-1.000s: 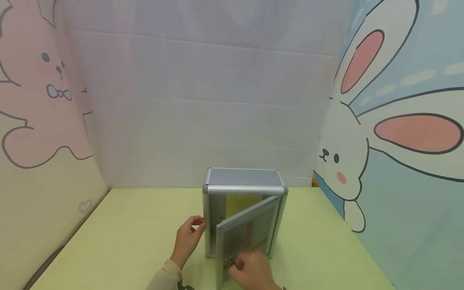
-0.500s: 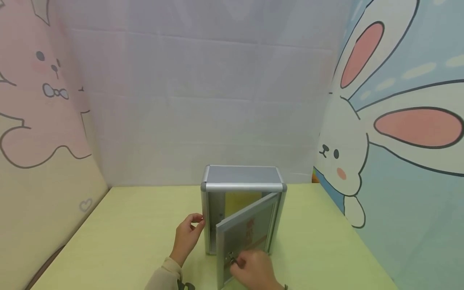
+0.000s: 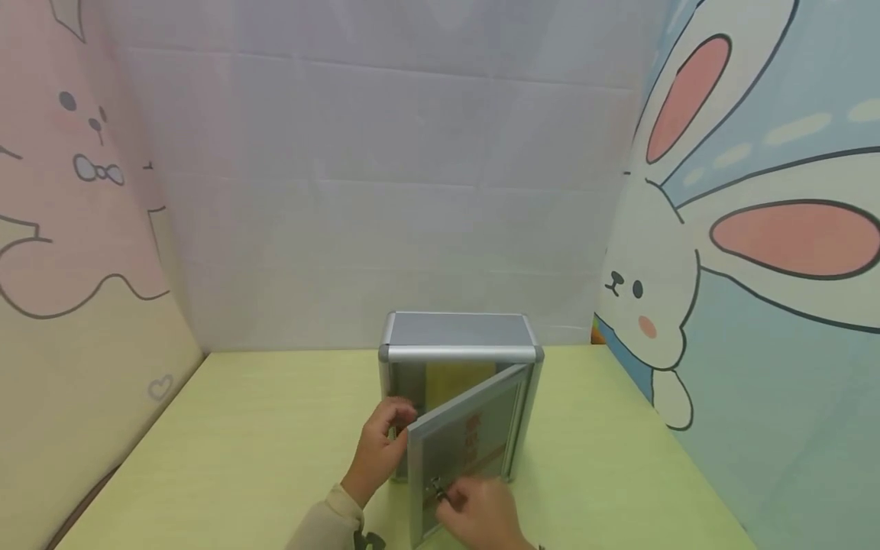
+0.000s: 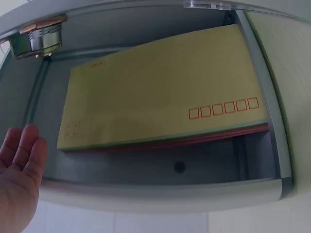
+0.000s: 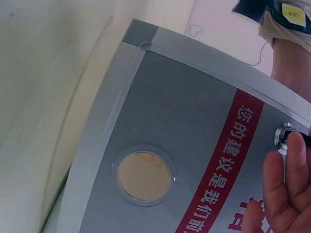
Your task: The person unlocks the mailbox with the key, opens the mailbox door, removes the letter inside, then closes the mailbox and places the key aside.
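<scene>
A grey metal suggestion box stands on the table, its front door swung partway out. My right hand pinches a black-headed key in the door's round lock. At the left side of the opening is my left hand, its fingertips between the frame and the door edge. In the left wrist view that hand's fingers look extended and hold nothing. A stack of envelopes, a brown one on top, leans inside the box; green and red edges show beneath it.
The pale yellow table extends around the box. Behind it hangs a white sheet, with cartoon rabbit panels at both sides. The lock's metal barrel projects on the door's inner side.
My left hand has moved right, from the box's outer left edge into the opening. The right hand stays at the key, and the door keeps about the same angle.
</scene>
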A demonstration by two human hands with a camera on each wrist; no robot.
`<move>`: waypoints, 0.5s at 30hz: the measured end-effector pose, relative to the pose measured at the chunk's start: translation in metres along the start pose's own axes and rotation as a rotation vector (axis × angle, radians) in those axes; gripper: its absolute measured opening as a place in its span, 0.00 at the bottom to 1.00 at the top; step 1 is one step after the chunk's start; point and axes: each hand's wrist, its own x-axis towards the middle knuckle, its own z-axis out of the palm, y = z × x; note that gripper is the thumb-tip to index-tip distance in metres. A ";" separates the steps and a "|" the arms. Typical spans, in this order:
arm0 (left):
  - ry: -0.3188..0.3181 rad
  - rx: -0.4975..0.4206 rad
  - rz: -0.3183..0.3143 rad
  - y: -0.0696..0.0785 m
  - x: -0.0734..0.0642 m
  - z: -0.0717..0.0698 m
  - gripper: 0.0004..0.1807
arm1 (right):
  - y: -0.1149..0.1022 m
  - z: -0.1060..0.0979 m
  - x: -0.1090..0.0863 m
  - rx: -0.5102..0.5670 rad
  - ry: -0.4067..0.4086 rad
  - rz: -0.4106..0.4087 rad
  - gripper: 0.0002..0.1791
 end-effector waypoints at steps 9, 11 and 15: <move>-0.278 -0.047 -0.447 0.004 0.017 0.006 0.32 | 0.001 0.003 -0.004 -0.033 0.060 -0.011 0.08; -0.288 -0.022 -0.478 -0.001 0.018 0.007 0.35 | 0.002 0.004 -0.005 -0.037 0.066 -0.022 0.08; -0.296 -0.025 -0.534 -0.012 0.020 0.012 0.38 | 0.002 0.004 -0.006 -0.044 0.063 -0.019 0.09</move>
